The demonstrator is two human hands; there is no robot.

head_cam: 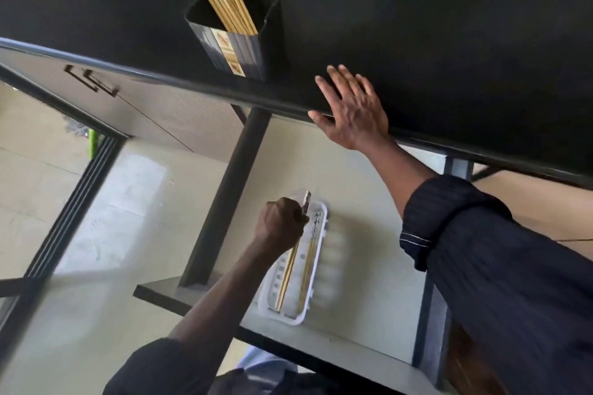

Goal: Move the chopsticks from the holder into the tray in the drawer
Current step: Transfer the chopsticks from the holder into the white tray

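1. Partway through, I'd say. The holder (237, 54) on the black bench (449, 42) has a good bunch of chopsticks (224, 0) standing in it, leaning to one side, so there's plenty left to shift.
2. Down in the open drawer (353, 314), the white tray (296, 319) has a few sticks (306, 269) lying lengthwise along its right side. Too blurry to count them.
3. The left hand (282, 224) is over the tray's far end, its fingers (296, 216) curled tight round another lot (288, 269) near the patterned tops. The plain tips are down at the tray's near end and look to be touching the bottom — not let go yet.
4. The right hand (353, 112) lies flat on the bench edge near the holder, fingers straight, holding nothing.
5. Left to do, by my guess: drop this lot in, then reach up for the rest — likely several more trips.
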